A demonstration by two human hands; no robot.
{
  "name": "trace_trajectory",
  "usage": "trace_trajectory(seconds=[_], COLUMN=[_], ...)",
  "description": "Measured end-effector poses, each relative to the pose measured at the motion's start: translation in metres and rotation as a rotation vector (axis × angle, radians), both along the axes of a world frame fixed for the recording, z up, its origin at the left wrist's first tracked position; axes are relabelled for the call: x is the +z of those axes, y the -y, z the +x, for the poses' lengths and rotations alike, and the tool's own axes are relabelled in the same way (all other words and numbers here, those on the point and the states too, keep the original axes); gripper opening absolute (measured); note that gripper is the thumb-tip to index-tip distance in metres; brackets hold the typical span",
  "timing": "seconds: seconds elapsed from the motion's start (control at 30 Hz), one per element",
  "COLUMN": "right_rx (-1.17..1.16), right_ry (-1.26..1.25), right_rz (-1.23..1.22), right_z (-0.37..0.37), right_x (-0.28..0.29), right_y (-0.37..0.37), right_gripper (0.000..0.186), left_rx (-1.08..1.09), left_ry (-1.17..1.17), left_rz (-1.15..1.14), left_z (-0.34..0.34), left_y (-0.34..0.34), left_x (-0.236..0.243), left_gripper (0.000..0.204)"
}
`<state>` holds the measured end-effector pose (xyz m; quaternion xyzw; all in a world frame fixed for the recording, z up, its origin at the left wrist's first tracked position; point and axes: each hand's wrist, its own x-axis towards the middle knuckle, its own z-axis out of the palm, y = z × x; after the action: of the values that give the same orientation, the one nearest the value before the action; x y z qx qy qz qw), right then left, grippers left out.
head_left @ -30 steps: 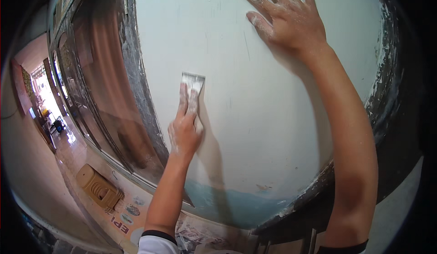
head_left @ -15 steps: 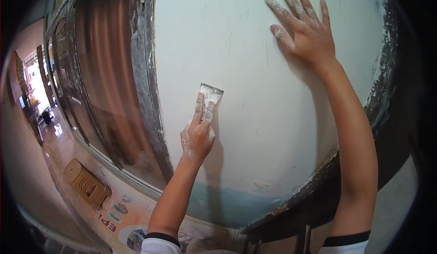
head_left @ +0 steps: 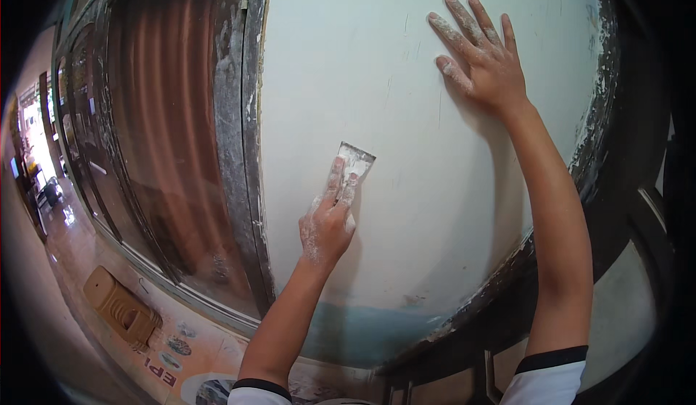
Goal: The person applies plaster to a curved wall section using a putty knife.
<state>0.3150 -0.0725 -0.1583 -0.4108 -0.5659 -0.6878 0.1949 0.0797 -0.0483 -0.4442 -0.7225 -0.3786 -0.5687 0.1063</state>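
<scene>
My left hand [head_left: 328, 224] is closed round a putty knife [head_left: 356, 160], two fingers stretched along its white-smeared blade. The dark, straight edge of the blade points up against a pale, whitish wall panel [head_left: 406, 209]. Higher up and to the right, my right hand [head_left: 487, 60] lies with fingers spread against the same panel, holding nothing. White powder coats the fingers of both hands. Thin dark vertical scratches mark the panel, and a blue-green band runs across its bottom. The knife's handle is hidden inside my left hand.
Dark, paint-chipped frames border the panel at left [head_left: 243, 115] and right. Beyond the left frame is a glass pane with a reddish-brown curtain [head_left: 170, 108]. On the floor at lower left stands a brown plastic stool [head_left: 119, 305] beside a printed sheet [head_left: 163, 365].
The view has shifted a little, so the panel's left frame sits further right. My left hand with the putty knife appears slightly right and lower; my right hand stays spread on the panel.
</scene>
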Motion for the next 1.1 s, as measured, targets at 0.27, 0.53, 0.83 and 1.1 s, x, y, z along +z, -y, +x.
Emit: trace_trajectory(seconds=[0.27,0.53,0.83,1.1], right_rx=[0.069,-0.093,-0.026,0.056], right_ry=[0.022,-0.173,-0.202,-0.219], right_rz=[0.043,-0.209,-0.179,-0.183], right_z=[0.006,-0.032,-0.028,-0.048], right_x=[-0.006,-0.017,-0.022,-0.024], right_y=[-0.006,0.019,0.026,0.039], right_gripper=[0.058,0.069,0.064,0.06], left_rx=[-0.06,-0.06,-0.017,-0.04], left_ry=[0.006,-0.024,-0.032,0.0], left_rz=[-0.023,0.064,0.064,0.101], left_z=[-0.009,-0.022,0.002,0.007], left_y=[0.007,-0.015,-0.007,-0.007], left_x=[-0.06,-0.004,-0.016,-0.027], left_gripper=[0.067,0.069,0.069,0.066])
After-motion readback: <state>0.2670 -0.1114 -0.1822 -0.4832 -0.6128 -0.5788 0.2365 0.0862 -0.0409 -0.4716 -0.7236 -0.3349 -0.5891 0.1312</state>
